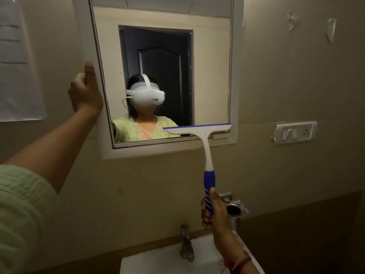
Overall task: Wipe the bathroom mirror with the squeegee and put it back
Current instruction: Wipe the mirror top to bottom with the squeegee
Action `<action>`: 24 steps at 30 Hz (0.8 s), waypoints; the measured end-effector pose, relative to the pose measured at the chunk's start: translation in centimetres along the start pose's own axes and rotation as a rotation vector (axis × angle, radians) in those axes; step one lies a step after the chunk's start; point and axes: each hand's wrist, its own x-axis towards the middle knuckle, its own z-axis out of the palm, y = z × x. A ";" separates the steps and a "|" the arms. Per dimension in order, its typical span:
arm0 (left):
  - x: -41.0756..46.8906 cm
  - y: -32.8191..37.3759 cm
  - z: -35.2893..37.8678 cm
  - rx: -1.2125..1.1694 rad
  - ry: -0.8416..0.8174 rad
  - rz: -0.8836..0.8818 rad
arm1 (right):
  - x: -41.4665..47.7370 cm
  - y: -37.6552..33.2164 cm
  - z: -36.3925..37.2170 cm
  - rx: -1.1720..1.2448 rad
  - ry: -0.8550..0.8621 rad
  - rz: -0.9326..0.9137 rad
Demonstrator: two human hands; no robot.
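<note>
The white-framed bathroom mirror [209, 62] hangs on the beige wall ahead. My right hand [214, 211] grips the blue lower end of the squeegee [207, 151]. Its white head with a blue blade lies across the mirror's bottom right corner, near the lower frame edge. My left hand [86, 91] holds the left side of the mirror frame, thumb pointing up along it. The glass reflects a person in a green top wearing a white headset, and a dark door behind.
A white sink [158, 262] with a metal tap [186, 244] sits below. A metal cup holder [235, 210] is fixed to the wall behind my right hand. A switch plate [296, 132] is at the right, a paper sheet [15, 62] at the left.
</note>
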 end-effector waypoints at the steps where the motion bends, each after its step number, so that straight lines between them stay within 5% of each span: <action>1: 0.0 0.0 0.0 -0.002 0.001 -0.002 | -0.1 0.1 0.0 0.003 0.002 0.003; 14: 0.2 -0.1 0.1 0.012 0.011 -0.007 | -1.6 0.0 0.0 0.029 0.043 0.057; 24: 0.4 -0.1 -0.3 0.082 -0.027 -0.037 | -3.0 -1.9 0.9 0.046 0.030 -0.083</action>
